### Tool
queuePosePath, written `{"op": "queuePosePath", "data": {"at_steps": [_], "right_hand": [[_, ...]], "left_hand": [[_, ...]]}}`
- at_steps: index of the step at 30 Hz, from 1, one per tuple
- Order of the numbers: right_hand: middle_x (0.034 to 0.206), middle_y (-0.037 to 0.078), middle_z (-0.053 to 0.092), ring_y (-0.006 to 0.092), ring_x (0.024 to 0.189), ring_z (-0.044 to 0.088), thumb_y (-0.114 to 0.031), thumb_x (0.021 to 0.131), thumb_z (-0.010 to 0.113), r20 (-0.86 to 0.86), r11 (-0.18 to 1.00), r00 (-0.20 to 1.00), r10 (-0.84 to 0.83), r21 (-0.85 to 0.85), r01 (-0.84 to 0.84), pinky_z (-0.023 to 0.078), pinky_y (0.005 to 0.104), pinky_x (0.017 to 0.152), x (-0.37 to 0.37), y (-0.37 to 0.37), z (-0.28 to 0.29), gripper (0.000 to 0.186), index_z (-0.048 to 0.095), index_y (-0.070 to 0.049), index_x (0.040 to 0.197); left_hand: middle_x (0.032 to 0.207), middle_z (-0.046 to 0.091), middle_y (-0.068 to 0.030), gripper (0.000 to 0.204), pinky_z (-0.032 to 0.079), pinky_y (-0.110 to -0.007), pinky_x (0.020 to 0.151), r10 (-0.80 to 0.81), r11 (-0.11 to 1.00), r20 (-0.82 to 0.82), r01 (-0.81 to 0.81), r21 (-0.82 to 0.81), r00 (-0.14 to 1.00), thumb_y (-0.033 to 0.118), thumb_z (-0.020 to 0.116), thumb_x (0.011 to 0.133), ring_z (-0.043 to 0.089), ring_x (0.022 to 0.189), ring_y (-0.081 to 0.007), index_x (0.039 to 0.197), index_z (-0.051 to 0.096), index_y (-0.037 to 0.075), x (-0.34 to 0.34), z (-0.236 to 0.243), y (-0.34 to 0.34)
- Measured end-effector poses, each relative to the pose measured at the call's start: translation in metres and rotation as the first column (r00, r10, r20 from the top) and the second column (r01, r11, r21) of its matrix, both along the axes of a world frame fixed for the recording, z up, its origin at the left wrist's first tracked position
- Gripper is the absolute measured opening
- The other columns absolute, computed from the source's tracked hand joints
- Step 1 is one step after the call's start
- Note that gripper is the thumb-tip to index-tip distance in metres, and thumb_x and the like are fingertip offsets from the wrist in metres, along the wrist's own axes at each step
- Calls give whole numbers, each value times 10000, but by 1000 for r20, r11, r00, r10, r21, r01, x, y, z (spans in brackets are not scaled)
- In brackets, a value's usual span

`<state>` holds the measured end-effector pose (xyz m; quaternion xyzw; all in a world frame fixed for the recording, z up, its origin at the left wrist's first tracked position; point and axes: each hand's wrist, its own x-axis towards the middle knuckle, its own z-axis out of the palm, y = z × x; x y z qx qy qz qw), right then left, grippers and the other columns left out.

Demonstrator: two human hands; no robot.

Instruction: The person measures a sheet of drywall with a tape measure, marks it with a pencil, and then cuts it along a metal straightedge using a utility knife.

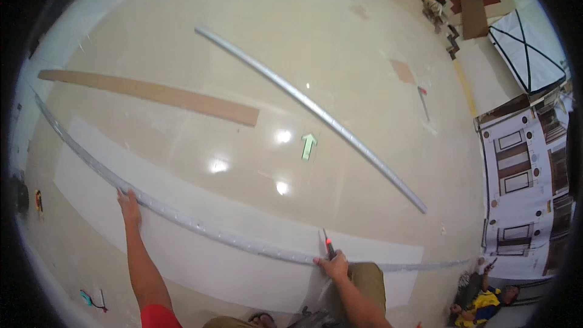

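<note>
A long silvery metal profile [200, 226] stretches from the far left to the lower right, lying over a white board [182, 261] on the floor. My left hand [128, 203] grips the profile toward its left part, fingers over the edge. My right hand [334, 263] is closed around what looks like a utility knife [329, 246] with an orange and black handle. Its thin tip points away from me, and the fingertips of this hand touch the profile. Part of the board's near side is hidden by my arms and legs.
Beyond lie a second metal profile [310, 106], a brown plank [152, 93] and a green floor arrow [308, 146]. A red-tipped tool [423, 102] lies at right; small tools [93, 299] lie lower left. One person [484, 304] sits lower right, another [440, 0] crouches far right.
</note>
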<state>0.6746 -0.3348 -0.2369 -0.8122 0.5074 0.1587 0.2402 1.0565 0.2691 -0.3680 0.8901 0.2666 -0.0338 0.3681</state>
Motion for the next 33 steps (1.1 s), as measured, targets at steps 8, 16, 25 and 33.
{"op": "queuePosePath", "data": {"at_steps": [8, 16, 25, 33], "right_hand": [[1044, 242, 726, 422, 1019, 711, -532, 625, 964, 120, 996, 992, 32, 79, -41, 553, 506, 899, -15, 15, -18, 784, 628, 21, 1068], [1040, 232, 741, 420, 1012, 722, -513, 699, 918, 270, 980, 962, 39, 177, -89, 565, 485, 914, -23, -6, -11, 707, 648, 16, 1082], [1078, 262, 737, 453, 1036, 711, -418, 792, 838, 311, 991, 948, -71, 132, 31, 560, 506, 940, -153, -130, -27, 555, 675, 28, 1080], [1209, 251, 676, 461, 1121, 662, -531, 781, 852, 197, 997, 980, -14, 83, -3, 534, 536, 976, -185, -177, -10, 711, 622, 27, 1158]], "left_hand": [[1710, 194, -247, 786, 175, -484, 1300, -369, 920, -248, 390, 38, 895, 380, 548, 1067, 182, 1586, -412, 1657, 177, 15, -212, 57, -93], [977, 756, -174, 316, 605, -344, 550, -392, 866, -227, 274, -419, 892, 120, 544, 1039, 767, 695, -245, 1288, 657, -38, -422, 185, -218], [771, 732, -182, 502, 559, -461, 636, 170, 953, -260, -91, 288, 950, 380, 535, 1053, 706, 614, -301, 937, 777, -44, -599, 195, -181], [1042, 710, -308, 618, 488, -559, 925, -381, 892, -289, 432, 136, 878, 505, 453, 1055, 651, 1057, -496, 1045, 706, -59, -517, 222, -311]]}}
